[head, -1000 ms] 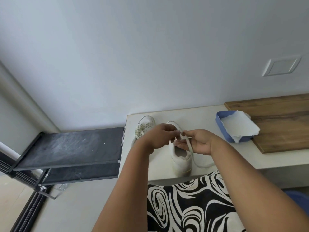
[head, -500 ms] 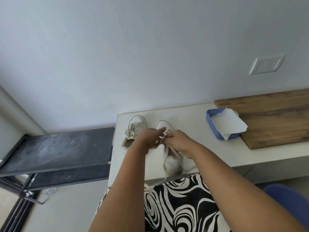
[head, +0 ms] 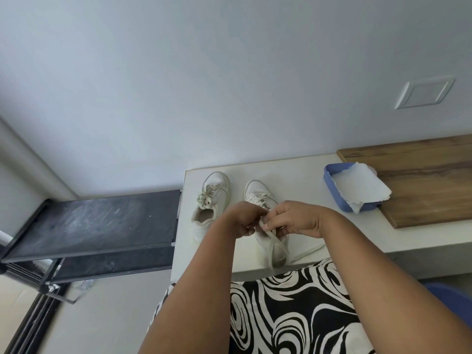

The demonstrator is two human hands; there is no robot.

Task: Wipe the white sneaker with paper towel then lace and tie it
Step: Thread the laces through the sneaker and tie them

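A pale wall (head: 229,85) fills the upper part of the view, with one switch plate (head: 425,92) set in it at the right. Below it runs one white table (head: 306,180), and on its right end lies one wooden board (head: 421,185). To the left of the table stands one dark rack (head: 97,221) with two shelves showing, the upper dusty. A patterned black-and-white cloth (head: 293,315) covers the person's lap at the table's near edge. One blue tray (head: 332,185) sits half on the board's left edge, and one torn sheet of paper towel (head: 362,187) lies in it. Two white shoes stand side by side on the table, toes toward the wall. The left shoe (head: 212,198) is apart from the hands, with its laces bunched in a knot. The right shoe (head: 260,192) is the one being laced: its toe shows beyond the hands, its heel just below them, and the hands hover over its middle. The two hands meet there, knuckles nearly touching. The left hand (head: 242,218) has a narrow grip, fingers curled and pinching the lace (head: 274,241) at the tongue. The right hand (head: 293,219) also has a tight grip, thumb and fingers curled round the same lace. Two loose ends of the lace trail from the hands, one down over the heel, one off to the right along the table's edge.
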